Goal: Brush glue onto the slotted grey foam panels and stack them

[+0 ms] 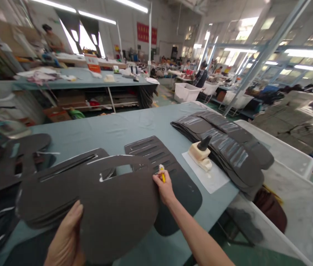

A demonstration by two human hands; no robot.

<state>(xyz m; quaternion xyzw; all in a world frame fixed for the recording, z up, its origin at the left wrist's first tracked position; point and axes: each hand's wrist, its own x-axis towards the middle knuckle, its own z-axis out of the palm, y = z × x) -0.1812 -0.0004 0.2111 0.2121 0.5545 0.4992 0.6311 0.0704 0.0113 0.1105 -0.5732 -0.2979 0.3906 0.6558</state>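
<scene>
My left hand grips the left edge of a dark grey rounded panel, thumb on top. This panel is raised and tilted towards me, with a rectangular cutout near its far edge and a white glue-like smear by the cutout. In my right hand, closed at the panel's right edge, is a small yellow stick with a white tip; I cannot make out its kind. Beneath and beyond lies a dark slotted panel on the blue-green table. Left of the held panel is a stack of slotted panels.
A cream block with a black cone stands on a white sheet. Behind it are overlapping stacks of dark panels. White bins stand right of the table. More dark pieces lie far left. People work in the background.
</scene>
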